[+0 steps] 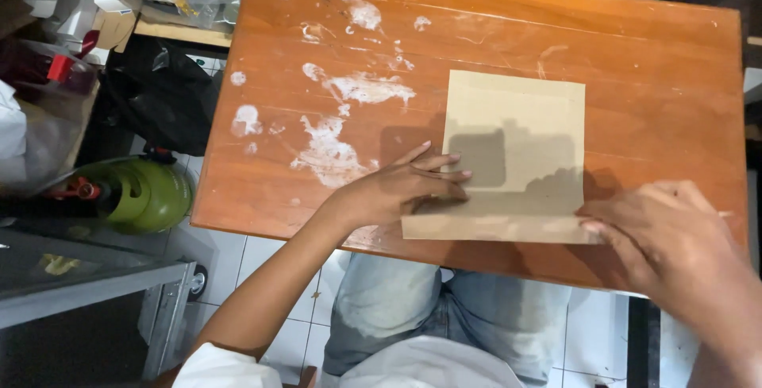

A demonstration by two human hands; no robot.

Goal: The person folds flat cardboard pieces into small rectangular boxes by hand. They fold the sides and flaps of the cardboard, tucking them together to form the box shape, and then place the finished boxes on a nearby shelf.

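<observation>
Brown paper sheet near table's front edge: left hand flat, fingers spread, pins it; right hand pinches the folded strip's right end — press crease evenly along the fold.

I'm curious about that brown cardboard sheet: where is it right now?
The cardboard sheet lies on the wooden table's right half, near edge, between the left hand and right hand.

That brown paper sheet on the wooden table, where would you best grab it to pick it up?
Probably the far edge of the brown paper sheet, from the side away from the person: it lies flat and free there, while the left hand and right hand press the folded near edge.
</observation>
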